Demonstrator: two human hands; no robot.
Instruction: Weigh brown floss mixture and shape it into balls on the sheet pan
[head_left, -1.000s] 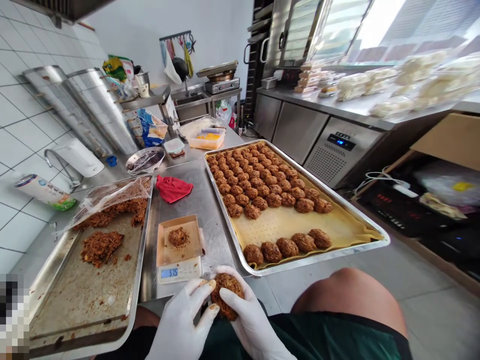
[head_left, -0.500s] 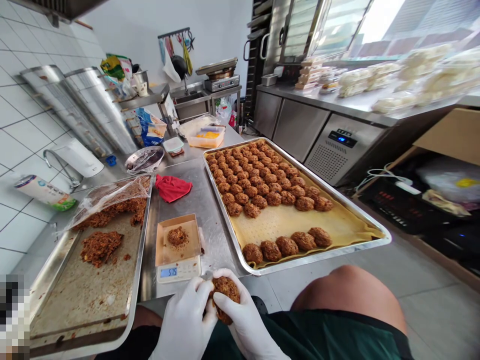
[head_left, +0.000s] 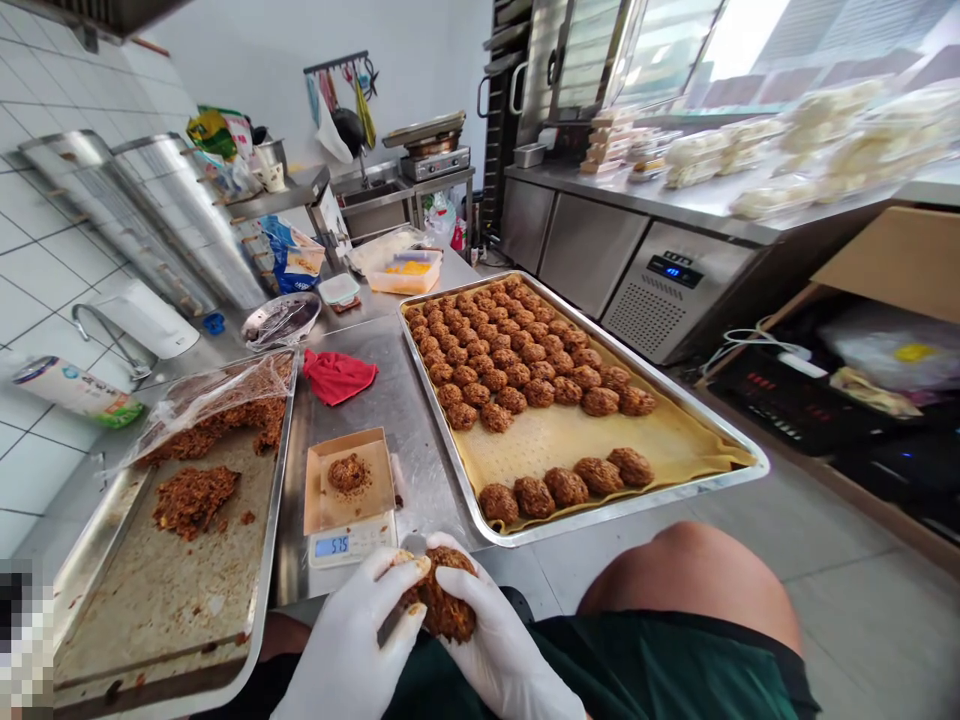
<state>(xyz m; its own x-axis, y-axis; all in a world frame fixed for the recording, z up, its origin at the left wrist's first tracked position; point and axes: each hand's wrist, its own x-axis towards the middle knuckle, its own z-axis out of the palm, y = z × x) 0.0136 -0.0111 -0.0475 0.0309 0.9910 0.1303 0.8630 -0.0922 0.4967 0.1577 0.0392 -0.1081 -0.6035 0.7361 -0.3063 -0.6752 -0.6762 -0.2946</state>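
Observation:
In front of my lap, both white-gloved hands meet around a brown filling ball (head_left: pixel 450 598) with a rough, shredded surface. My right hand (head_left: pixel 499 640) wraps it from the right, its thumb across the ball. The thumb and fingertips of my left hand (head_left: pixel 360 630) press on its left side, with brown smears on the glove. Just ahead stands a small scale (head_left: pixel 352 541) reading 575, bearing a cardboard tray (head_left: pixel 319 490) with a small clump of filling (head_left: pixel 349 472). A metal tray (head_left: pixel 135 640) at the left holds loose brown filling (head_left: pixel 196 497).
A large baking tray (head_left: pixel 480 530) on the right carries rows of similar balls, with several along its near edge. A red cloth (head_left: pixel 339 376) lies behind the scale. Plastic film (head_left: pixel 225 400) covers part of the left tray's filling. My bare knee (head_left: pixel 697 580) is below the baking tray.
My left thumb and fingers have spread apart at the ball's left side, and more of the ball shows. The view has shifted slightly, so the surroundings appear a little further left.

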